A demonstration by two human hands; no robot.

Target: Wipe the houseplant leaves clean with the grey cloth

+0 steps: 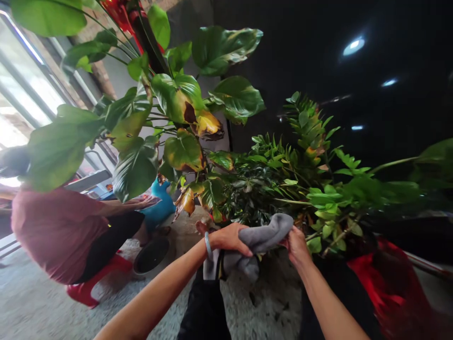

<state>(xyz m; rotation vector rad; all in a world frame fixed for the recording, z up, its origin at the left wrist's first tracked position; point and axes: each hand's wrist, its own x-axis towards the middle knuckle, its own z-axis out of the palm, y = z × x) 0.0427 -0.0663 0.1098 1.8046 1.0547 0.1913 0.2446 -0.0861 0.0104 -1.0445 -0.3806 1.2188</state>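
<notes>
A grey cloth (265, 233), bunched up, is stretched between my two hands above the floor. My left hand (231, 238), with a pale bracelet at the wrist, grips its left part, and a fold hangs below the fingers. At the cloth's upper right end, my right hand (296, 244) pinches it. Just beyond the hands grow leafy green plants (255, 193). A large-leaved plant (180, 99) rises at the upper left, several of its leaves yellowed and browned at the edges.
At the left, a person (53, 231) in a pink top sits on a red plastic stool (102, 278). Near them are a dark round basin (153, 257) and a blue figure (160, 203). Red material (389, 278) lies at the right. A dark glossy wall (318, 56) stands behind.
</notes>
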